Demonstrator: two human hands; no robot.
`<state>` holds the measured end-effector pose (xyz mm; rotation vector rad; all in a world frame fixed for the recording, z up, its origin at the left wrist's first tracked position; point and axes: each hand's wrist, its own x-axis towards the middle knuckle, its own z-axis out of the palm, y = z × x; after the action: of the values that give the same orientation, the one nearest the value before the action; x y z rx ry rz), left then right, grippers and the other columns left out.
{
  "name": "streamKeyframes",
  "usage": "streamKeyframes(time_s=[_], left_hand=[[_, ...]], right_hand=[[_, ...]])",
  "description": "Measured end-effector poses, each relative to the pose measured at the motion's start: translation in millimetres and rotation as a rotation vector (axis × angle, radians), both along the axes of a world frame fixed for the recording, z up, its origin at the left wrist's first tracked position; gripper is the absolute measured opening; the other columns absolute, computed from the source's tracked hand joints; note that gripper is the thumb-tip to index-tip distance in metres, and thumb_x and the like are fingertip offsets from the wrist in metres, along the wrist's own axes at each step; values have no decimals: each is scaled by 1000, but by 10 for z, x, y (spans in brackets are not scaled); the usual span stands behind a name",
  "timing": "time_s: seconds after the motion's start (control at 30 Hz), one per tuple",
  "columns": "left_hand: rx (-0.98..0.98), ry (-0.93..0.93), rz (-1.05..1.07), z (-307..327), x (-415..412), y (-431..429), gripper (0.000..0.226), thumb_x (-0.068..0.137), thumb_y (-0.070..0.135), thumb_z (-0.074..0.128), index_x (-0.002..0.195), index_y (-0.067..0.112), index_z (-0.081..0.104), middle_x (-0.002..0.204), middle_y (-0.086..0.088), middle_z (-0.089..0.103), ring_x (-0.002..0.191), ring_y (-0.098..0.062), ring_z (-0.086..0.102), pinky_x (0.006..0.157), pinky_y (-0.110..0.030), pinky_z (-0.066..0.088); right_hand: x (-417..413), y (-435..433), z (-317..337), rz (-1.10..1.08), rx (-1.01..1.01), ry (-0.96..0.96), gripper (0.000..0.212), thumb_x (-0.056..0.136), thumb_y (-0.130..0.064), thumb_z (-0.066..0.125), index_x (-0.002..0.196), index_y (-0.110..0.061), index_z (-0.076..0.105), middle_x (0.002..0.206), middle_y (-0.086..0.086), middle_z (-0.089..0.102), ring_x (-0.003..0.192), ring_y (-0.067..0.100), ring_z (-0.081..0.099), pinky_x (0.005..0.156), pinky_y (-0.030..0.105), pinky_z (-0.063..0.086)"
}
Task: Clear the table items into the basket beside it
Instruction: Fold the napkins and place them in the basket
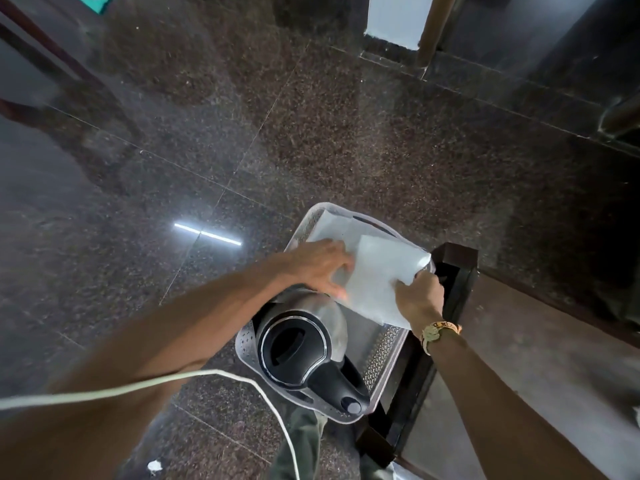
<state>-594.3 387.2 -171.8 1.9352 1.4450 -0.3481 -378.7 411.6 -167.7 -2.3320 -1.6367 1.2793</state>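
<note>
Closest in, a white cable [138, 385] loops across the left forearm, and just short of both hands the kettle [304, 337] sits in the basket [382, 351], left of the desk [519, 341]. Right hand [420, 296] pinches the paper sheet [384, 271] by its near edge while the left hand [318, 268] lies with fingers spread against its left edge, holding it over the basket. It seems best lowered level onto another sheet [332, 233] lying beneath the hands, clear of the kettle, both hands letting go together.

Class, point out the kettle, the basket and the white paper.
kettle [293, 345]: head view, on its black lid.
basket [384, 348]: head view, on its perforated right wall.
white paper [381, 275]: head view, on the sheet's middle.
</note>
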Motion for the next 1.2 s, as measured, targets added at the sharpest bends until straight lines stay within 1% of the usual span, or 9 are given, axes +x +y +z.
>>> streamKeyframes(time_s=[0.13,0.33,0.43,0.57,0.7,0.8,0.93,1.07,1.2], left_hand=[[68,113,-71,-166,-25,17,74,62,62,74,120,21,53,121,-6,47,110,-25,47,77,-37,47],[140,213,-36,-272,17,18,94,57,65,78,133,24,41,128,-8,41,114,-28,46,81,-44,53],[136,216,-45,-271,-10,-18,107,59,68,77,147,34,26,136,-8,35,117,-29,45,82,-43,52],[102,219,-61,-239,-27,-11,112,65,72,71,153,44,8,148,-10,24,126,-31,39,86,-43,49],[80,136,-7,-154,-34,-29,96,69,65,74,147,27,35,150,-12,27,130,-32,34,97,-47,46],[77,98,111,-135,-27,-52,91,67,61,77,142,21,44,139,-9,40,122,-29,40,96,-46,47],[85,204,8,-187,-40,-27,96,68,71,66,145,22,37,142,-2,30,123,-27,35,94,-43,48],[72,155,26,-200,-111,-56,73,67,67,71,125,24,59,133,-2,30,123,-26,35,90,-41,52],[19,126,89,-180,-104,-21,56,80,34,70,132,21,55,136,-4,38,125,-25,41,102,-37,45]], right_hand=[[204,61,79,7,-5,-20,29,86,-26,74,103,-2,69,105,16,72,97,35,67,89,42,56],[657,130,451,-71,-5,-40,16,82,-28,78,87,-15,69,80,1,68,76,26,64,70,32,49],[930,131,786,-221,38,22,22,80,-28,82,74,-18,64,73,-7,65,68,15,61,56,26,42],[1002,2,1079,-415,34,408,26,76,-33,85,91,-14,75,86,-3,76,76,17,73,58,30,57],[340,-71,851,-500,-195,950,22,86,-10,74,108,-9,76,114,7,75,104,25,73,83,37,61],[-164,-70,445,-628,-231,794,34,84,-8,78,116,-10,66,106,7,76,100,26,72,91,44,57],[-377,-71,-38,-683,-144,547,20,85,-19,80,85,-17,60,85,-7,66,75,12,63,78,31,49],[-323,-115,-238,-737,-87,353,43,86,-26,77,120,-2,63,105,8,70,91,28,66,85,31,52],[-307,-87,-193,-624,-58,279,41,88,-26,74,118,0,63,112,14,71,81,22,56,79,25,45]])
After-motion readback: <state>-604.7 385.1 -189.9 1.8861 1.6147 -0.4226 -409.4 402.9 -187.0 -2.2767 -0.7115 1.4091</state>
